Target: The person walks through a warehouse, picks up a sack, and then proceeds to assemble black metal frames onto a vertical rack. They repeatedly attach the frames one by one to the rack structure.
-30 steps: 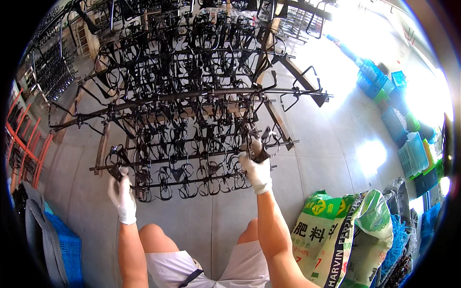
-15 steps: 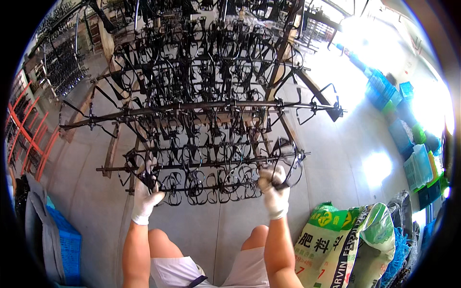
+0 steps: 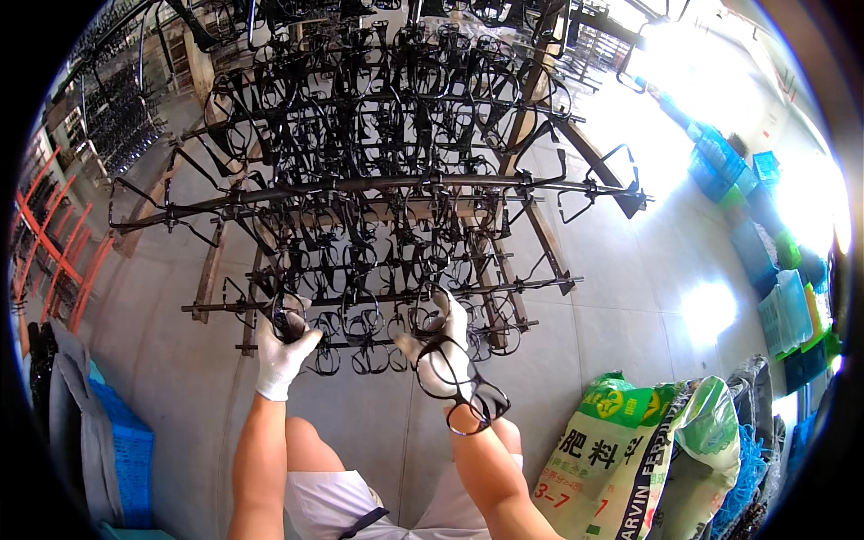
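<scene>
Rows of black eyeglass frames (image 3: pixel 360 243) hang on the dark horizontal bars of a rack before me. My left hand (image 3: pixel 284 355), in a white glove, is at the left part of a lower bar (image 3: pixel 378 298). Its fingers curl round a black frame (image 3: pixel 290 317) there, partly hidden by the hand. My right hand (image 3: pixel 443 349), also gloved, has a black eyeglass frame (image 3: pixel 468 396) hanging from it over the wrist. Its thumb and fingertips reach up to the frames on the same bar, near its middle; whether they touch one is unclear.
A longer bar (image 3: pixel 360 184) with metal hooks crosses above my hands. Green and white sacks (image 3: pixel 603 450) stand at lower right, a blue crate (image 3: pixel 126 459) at lower left. Orange racking (image 3: pixel 54 243) is at far left, and blue baskets (image 3: pixel 720 166) line the right wall.
My right hand has moved left from the bar's right end to near its middle, and an eyeglass frame now hangs from it. My left hand stays at about the same place.
</scene>
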A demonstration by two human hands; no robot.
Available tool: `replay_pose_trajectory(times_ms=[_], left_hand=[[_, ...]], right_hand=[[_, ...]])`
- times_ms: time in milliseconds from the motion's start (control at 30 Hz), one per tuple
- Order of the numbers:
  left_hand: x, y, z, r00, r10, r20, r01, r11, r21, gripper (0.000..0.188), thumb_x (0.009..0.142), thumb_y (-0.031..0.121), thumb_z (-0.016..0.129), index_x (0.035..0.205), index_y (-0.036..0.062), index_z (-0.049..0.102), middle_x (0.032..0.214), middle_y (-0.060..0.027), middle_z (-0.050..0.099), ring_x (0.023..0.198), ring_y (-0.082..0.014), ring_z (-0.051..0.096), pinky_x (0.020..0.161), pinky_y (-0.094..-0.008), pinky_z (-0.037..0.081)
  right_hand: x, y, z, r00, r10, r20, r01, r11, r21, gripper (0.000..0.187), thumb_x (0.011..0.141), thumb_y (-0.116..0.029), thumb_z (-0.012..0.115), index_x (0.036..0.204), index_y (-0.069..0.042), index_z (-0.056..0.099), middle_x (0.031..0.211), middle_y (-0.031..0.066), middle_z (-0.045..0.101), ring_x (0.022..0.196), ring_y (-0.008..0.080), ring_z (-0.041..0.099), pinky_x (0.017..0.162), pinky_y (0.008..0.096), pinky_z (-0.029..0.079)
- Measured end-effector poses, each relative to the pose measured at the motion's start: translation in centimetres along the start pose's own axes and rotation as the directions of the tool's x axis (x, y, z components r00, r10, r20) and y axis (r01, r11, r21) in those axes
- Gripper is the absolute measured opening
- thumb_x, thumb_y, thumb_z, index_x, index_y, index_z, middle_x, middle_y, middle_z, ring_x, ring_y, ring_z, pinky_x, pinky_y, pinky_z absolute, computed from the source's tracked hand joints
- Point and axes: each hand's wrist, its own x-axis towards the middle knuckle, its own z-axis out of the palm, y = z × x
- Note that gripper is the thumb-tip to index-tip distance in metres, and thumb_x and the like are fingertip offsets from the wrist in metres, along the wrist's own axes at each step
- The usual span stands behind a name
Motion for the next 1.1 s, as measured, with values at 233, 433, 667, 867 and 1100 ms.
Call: replay_pose_trajectory(times_ms=[233, 433, 667, 867, 1100], left_hand=[[0.0, 1.1, 0.5, 0.989, -0.149, 0.014, 0.150, 0.984, -0.091, 0.026, 0.075, -0.013, 0.059, 0.090, 0.0068, 0.049, 0.066, 0.0046, 0.047, 0.049, -0.0044, 0.049, 0.043, -0.0201, 0.040], [-0.1, -0.5, 0.2, 1.000, -0.008, 0.010, 0.010, 0.975, -0.221, 0.026, 0.074, -0.014, 0.058, 0.086, 0.0069, 0.047, 0.080, -0.0002, 0.049, 0.051, -0.0068, 0.048, 0.043, -0.0218, 0.041], [0.0, 0.4, 0.0, 1.000, -0.014, -0.028, 0.017, 0.993, 0.117, 0.026, 0.075, -0.007, 0.059, 0.098, 0.0043, 0.054, 0.070, 0.0028, 0.054, 0.054, -0.0044, 0.048, 0.049, -0.0207, 0.040], [-2.0, -0.9, -1.9, 0.990, 0.008, -0.144, 0.031, 0.962, 0.271, 0.027, 0.075, -0.001, 0.065, 0.101, 0.0000, 0.058, 0.059, 0.0048, 0.052, 0.051, -0.0038, 0.047, 0.048, -0.0229, 0.039], [-7.2, 6.8, -2.6, 0.706, 0.276, 0.652, 0.030, 0.908, -0.417, 0.009, 0.074, 0.003, 0.072, 0.075, 0.0034, 0.063, 0.088, -0.0133, 0.066, 0.079, -0.0198, 0.064, 0.062, -0.0310, 0.049]], right_hand=[[2.0, 1.4, 1.5, 0.952, 0.279, 0.121, -0.303, 0.829, 0.470, 0.032, 0.081, 0.006, 0.058, 0.112, 0.000, 0.058, 0.101, 0.0025, 0.063, 0.085, 0.0072, 0.056, 0.072, 0.0208, 0.046], [-1.3, -4.4, 3.8, 0.639, 0.729, 0.247, -0.575, 0.239, 0.782, 0.018, 0.087, -0.019, 0.062, 0.100, -0.007, 0.056, 0.092, 0.0039, 0.054, 0.082, 0.0120, 0.053, 0.071, 0.0256, 0.045], [-1.1, -4.8, 10.2, 0.971, 0.176, 0.165, -0.229, 0.885, 0.405, 0.053, 0.075, 0.007, 0.064, 0.123, -0.004, 0.047, 0.092, -0.0020, 0.040, 0.079, 0.0111, 0.040, 0.070, 0.0244, 0.040], [-1.9, -6.0, 8.2, 0.977, 0.147, 0.152, -0.203, 0.858, 0.472, 0.047, 0.073, 0.011, 0.058, 0.118, -0.001, 0.054, 0.110, 0.0057, 0.056, 0.095, 0.0138, 0.053, 0.080, 0.0274, 0.045], [-7.9, -6.6, -0.2, 0.645, -0.391, 0.657, -0.139, 0.785, 0.604, 0.029, 0.082, -0.017, 0.054, 0.105, -0.001, 0.061, 0.098, 0.0128, 0.061, 0.089, 0.0281, 0.058, 0.081, 0.0370, 0.044]])
